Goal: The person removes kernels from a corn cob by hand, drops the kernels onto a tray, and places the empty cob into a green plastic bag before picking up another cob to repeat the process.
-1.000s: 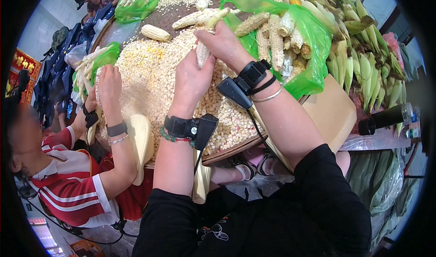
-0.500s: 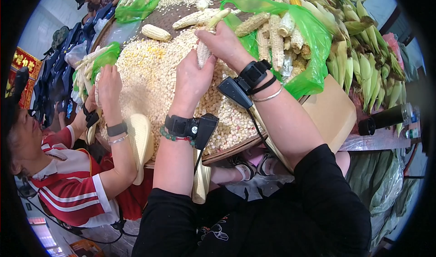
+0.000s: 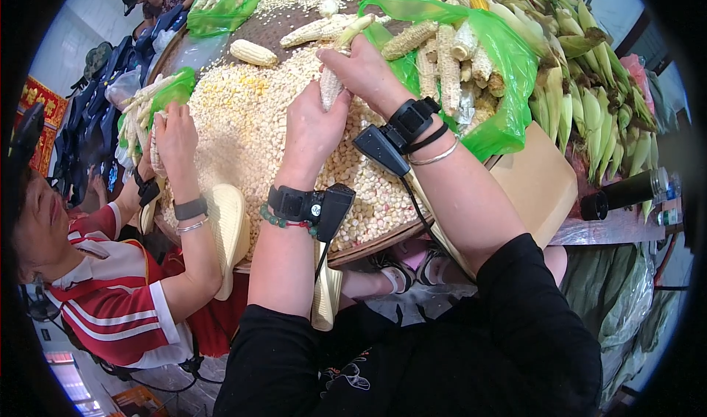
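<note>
A: Item one, the cob [image 3: 329,86]. Location?

B: Held over the kernel heap [image 3: 243,137], between both hands. Left hand [image 3: 313,126] wraps its lower end, grip clenched around it. Right hand [image 3: 364,71] grasps the upper end, fingers closed on it. Pale, knobbly, cylindrical; how much of it is stripped I cannot tell, the hands cover most of it.

A: Progress of the shelling?

B: By my judgement, well along but not finished. Done: a broad heap of loose kernels, cream with yellow patches, dry and granular, covering most of the tray [image 3: 383,240], which is round, shallow, brown, woven-looking. Also done: bare cobs [image 3: 456,56], rough and pitted, stacked in a green bag [image 3: 508,86] of thin glossy plastic.

A: Remaining?

B: Whole cobs [image 3: 254,52] lying on the far part of the tray, and a bank of husked ears [image 3: 589,100], green leafy wrappers, at the right. Plenty left.

A: Other entries?

B: A second person in a red-and-white striped shirt [image 3: 110,299], hands on another cob [image 3: 156,148] beside a second green bag [image 3: 173,93]. A dark bottle [image 3: 626,192] on the worktop [image 3: 604,229] at right. Black wrist devices on both forearms.
</note>
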Demonstrator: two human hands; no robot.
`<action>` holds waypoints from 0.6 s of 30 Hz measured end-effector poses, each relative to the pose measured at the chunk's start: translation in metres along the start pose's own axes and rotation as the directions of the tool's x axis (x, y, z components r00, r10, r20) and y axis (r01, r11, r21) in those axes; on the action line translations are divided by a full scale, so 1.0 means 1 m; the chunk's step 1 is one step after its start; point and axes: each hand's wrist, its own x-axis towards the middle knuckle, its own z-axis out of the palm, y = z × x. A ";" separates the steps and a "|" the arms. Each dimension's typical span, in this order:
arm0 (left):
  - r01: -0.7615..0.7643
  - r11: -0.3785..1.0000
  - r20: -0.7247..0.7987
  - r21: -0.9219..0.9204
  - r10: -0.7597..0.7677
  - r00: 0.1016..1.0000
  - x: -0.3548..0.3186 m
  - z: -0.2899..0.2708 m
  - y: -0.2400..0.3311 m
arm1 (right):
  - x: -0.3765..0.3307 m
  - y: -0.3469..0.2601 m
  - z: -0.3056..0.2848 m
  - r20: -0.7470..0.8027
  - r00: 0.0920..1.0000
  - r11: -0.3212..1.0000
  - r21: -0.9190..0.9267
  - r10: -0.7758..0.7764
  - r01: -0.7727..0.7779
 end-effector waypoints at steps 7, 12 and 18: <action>0.001 0.996 0.000 -0.084 -0.001 1.000 0.002 0.003 -0.003 | -0.001 -0.005 -0.003 -0.001 0.998 0.996 0.071 -0.055 0.055; -0.075 0.997 -0.054 -0.016 0.074 0.996 0.002 0.001 -0.007 | -0.010 -0.020 -0.001 0.019 1.000 0.991 0.137 -0.014 0.012; -0.048 0.997 -0.020 -0.066 0.046 0.999 0.006 0.004 -0.010 | -0.004 -0.015 -0.003 0.158 0.986 0.964 0.252 0.045 -0.085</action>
